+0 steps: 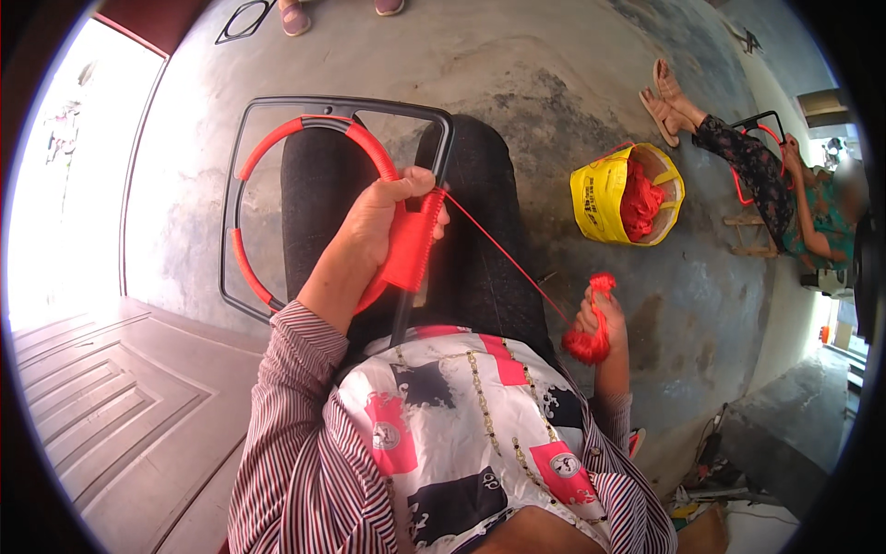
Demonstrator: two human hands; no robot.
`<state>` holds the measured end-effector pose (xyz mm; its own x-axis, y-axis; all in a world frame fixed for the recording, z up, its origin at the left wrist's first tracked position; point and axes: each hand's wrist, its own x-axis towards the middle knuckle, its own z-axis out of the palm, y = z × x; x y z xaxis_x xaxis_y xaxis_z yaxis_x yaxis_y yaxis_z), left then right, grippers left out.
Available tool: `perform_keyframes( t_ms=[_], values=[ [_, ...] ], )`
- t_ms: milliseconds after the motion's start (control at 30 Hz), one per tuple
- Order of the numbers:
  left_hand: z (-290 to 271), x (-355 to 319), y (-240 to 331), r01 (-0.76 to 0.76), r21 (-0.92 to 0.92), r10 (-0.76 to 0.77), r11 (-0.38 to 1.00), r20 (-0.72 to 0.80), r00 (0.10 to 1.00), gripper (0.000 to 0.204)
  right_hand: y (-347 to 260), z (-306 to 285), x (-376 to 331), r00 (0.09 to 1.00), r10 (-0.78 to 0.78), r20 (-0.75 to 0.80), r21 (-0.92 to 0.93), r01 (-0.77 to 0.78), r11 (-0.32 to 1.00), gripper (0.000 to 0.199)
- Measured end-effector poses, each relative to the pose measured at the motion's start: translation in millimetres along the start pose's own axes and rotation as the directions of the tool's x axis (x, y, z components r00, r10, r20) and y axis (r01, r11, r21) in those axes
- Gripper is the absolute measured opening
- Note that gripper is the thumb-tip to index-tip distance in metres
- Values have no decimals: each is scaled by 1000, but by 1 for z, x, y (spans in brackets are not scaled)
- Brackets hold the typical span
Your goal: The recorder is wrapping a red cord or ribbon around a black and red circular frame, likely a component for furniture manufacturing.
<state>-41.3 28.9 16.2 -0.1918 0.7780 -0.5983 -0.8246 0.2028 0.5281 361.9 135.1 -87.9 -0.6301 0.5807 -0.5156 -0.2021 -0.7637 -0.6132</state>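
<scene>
A black frame [323, 102], rectangular with a ring inside, leans across my dark-trousered lap. Red cord covers several stretches of the ring [268, 148], with bare black lengths between them. My left hand [369, 222] is closed round the frame's right side, where a broad red wrapped band [408, 249] joins ring and outer bar. From that band a taut red strand [498, 245] slants down to the right. Out to the right, my right hand [613, 319] grips a bunched hank of red cord [589, 345], which bulges above and below the fingers.
A yellow bag [598, 198] holding red cord [641, 205] stands on the concrete floor beyond my right hand. Far right, a seated person [817, 222] holds a similar frame. Another frame [245, 20] and shoes [295, 20] appear at the top. A panelled grey surface [120, 388] lies lower left.
</scene>
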Motion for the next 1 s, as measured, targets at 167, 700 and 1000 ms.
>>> perform_keyframes(
  t_ms=[167,700,1000],
  values=[
    [-3,1,-2,24,70,-25,997,1,1000,12,-20,17,51,951,-100,-292,167,154,974,22],
    [2,7,-30,-415,-15,414,909,118,903,62,-65,283,134,926,-59,372,-891,339,-303,30],
    [1,2,-17,-304,-115,320,946,161,934,53,-77,316,21,613,-374,696,-133,621,772,37]
  ],
)
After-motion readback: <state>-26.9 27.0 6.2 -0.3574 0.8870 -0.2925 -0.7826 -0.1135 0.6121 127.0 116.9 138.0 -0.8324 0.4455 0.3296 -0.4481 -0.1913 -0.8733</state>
